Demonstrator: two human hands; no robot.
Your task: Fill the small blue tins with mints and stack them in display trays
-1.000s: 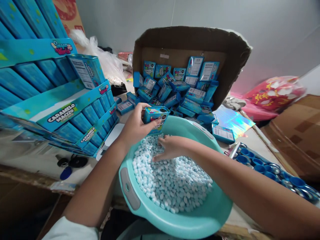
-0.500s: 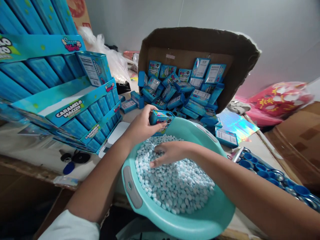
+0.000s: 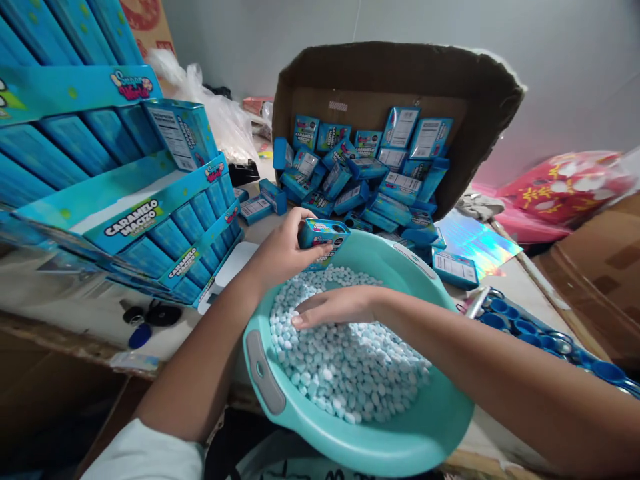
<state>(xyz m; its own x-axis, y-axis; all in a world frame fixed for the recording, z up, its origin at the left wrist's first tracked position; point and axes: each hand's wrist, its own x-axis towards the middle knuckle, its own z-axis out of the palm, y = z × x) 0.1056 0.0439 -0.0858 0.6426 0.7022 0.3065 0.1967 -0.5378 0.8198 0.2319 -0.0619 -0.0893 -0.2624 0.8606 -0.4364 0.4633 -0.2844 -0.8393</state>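
My left hand [image 3: 287,248] is closed around a small blue candy box [image 3: 326,233], held at the far left rim of a turquoise tub [image 3: 395,450]. Its printed end, with a dark round spot, faces up. Pale blue and white candies [image 3: 350,373], small and pill-shaped, fill much of the tub. My right hand [image 3: 340,307] reaches in from the right and presses into the candies just below the box. Its thumb shows at the left; the other fingers are mostly hidden under the hand and among the candies, so their grip cannot be made out.
Behind the tub, a tipped cardboard box [image 3: 400,63] spills many blue candy boxes [image 3: 367,167]. Stacked display trays [image 3: 130,220] of such boxes rise at left, beside a clear plastic bag [image 3: 220,107]. Blue-and-metal round items [image 3: 525,327] lie at right, near a holographic sheet [image 3: 475,243].
My right hand has turned flatter and sunk its fingers deeper into the candies, its thumb moving slightly left. The left hand still holds the box in the same place. The view has shifted slightly.
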